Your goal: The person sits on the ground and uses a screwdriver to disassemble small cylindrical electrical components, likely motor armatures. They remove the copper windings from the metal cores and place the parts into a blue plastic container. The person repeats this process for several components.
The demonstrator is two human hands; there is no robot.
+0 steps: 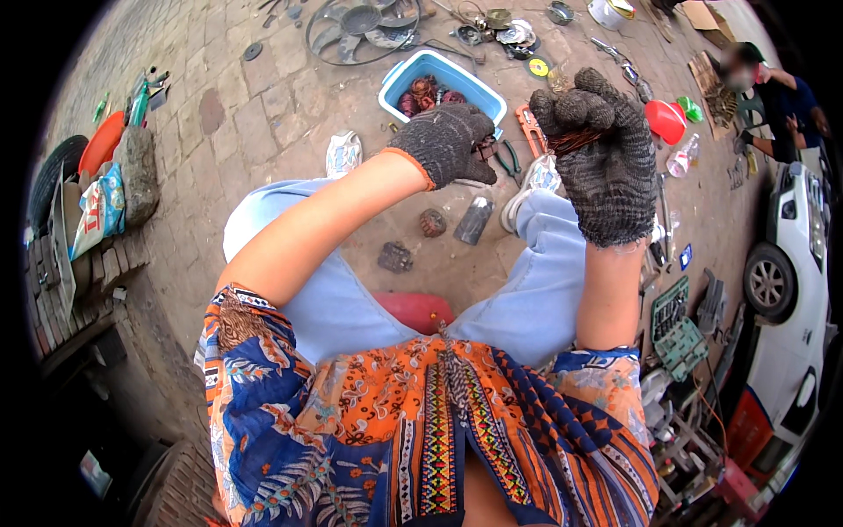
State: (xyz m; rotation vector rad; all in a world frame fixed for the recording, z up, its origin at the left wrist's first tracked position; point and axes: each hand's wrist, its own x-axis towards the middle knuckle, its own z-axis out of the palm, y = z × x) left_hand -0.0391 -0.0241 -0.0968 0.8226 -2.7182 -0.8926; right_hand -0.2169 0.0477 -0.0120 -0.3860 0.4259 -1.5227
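Observation:
My right hand point(608, 162), in a dark knitted glove, is raised with its fingers curled round a bundle of thin copper wire point(575, 139). To its left, my left hand point(446, 143) wears a matching glove with an orange cuff. Its thumb and fingers stand apart, and a small brownish thing shows in the gap; whether the hand touches it I cannot tell. Just beyond the left hand lies a blue-white plastic basin point(430, 60) holding several reddish copper coils point(428, 91). Dark-green-handled pliers point(507, 160) and an orange tool point(531, 132) lie on the ground between my hands.
Between my legs lie a round coil-like part point(432, 222), a dark cylinder point(475, 220) and a dark lump point(395, 257). A fan point(360, 22) and metal parts lie farther off. At right are a red bowl point(666, 122), a green socket set point(678, 329), a white car point(795, 255) and another person point(786, 101).

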